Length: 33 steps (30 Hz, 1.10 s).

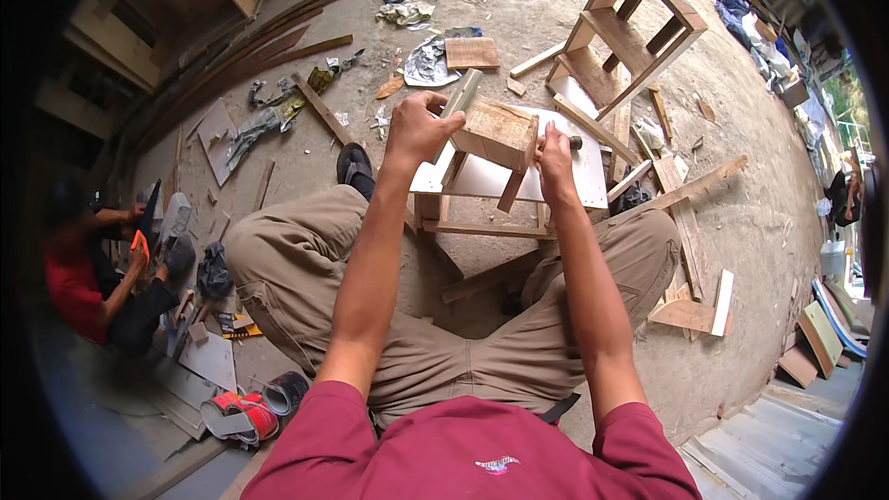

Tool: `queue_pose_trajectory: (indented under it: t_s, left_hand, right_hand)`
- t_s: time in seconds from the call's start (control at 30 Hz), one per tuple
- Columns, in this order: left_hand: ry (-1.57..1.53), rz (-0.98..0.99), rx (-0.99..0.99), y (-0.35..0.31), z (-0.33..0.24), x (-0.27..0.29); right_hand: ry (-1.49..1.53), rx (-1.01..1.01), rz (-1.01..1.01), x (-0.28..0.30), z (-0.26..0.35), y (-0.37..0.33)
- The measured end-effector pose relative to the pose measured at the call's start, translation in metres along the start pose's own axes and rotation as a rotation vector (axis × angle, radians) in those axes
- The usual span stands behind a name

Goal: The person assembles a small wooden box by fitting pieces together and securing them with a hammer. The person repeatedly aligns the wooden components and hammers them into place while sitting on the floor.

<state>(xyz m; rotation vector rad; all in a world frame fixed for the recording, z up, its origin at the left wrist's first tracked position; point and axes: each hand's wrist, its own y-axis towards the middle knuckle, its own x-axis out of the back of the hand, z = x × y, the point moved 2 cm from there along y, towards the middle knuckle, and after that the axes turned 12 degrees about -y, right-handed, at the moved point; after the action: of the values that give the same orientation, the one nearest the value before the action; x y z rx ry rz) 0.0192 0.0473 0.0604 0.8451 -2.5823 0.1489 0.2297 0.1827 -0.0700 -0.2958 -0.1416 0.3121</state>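
Observation:
A small wooden piece (pixel 495 130), joined from short boards, is held in front of me over a low stool with a white top (pixel 588 171). My left hand (pixel 417 130) grips the upright strip at its left side, thumb toward me and fingers behind. At its right side, my right hand (pixel 554 165) closes on the narrow board there. A small dark round thing (pixel 575 143) shows just beside the right fingers; I cannot tell what it is. Whether the wooden piece rests on the white top or hangs just above it is unclear.
A wooden frame with shelves (pixel 634 28) stands at the far right. Offcuts, such as a long plank (pixel 690 187), and crumpled sheets (pixel 405 11) litter the ground. At left sits another person in red (pixel 79 292) with an orange-handled tool (pixel 140 245). Cans (pixel 243 417) stand lower left.

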Motion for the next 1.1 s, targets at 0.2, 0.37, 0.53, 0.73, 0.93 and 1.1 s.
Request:
queue_pose_trajectory:
  t_s: [0.2, 0.37, 0.53, 0.73, 0.93, 1.1]
  left_hand:
    - [0.063, -0.107, 0.086, 0.006, 0.025, -0.005]
    - [-0.351, 0.044, 0.300, 0.015, 0.037, 0.013]
    - [-0.451, 0.104, 0.264, 0.013, 0.055, 0.014]
    - [-0.395, 0.034, 0.132, 0.015, 0.054, 0.018]
    - [-0.358, -0.126, -0.363, -0.007, -0.051, -0.015]
    - [-0.623, 0.205, -0.394, -0.051, -0.107, -0.099]
  right_hand:
    - [-0.265, 0.430, 0.071, -0.012, 0.030, -0.030]
    - [-0.222, 0.418, 0.089, -0.006, 0.026, -0.030]
    - [-0.250, 0.468, 0.110, -0.012, 0.033, -0.036]
    - [-0.304, 0.507, 0.009, -0.010, 0.040, -0.041]
    - [-0.259, 0.514, -0.132, 0.031, 0.049, -0.049]
    - [-0.365, 0.498, -0.392, 0.107, 0.027, -0.048]
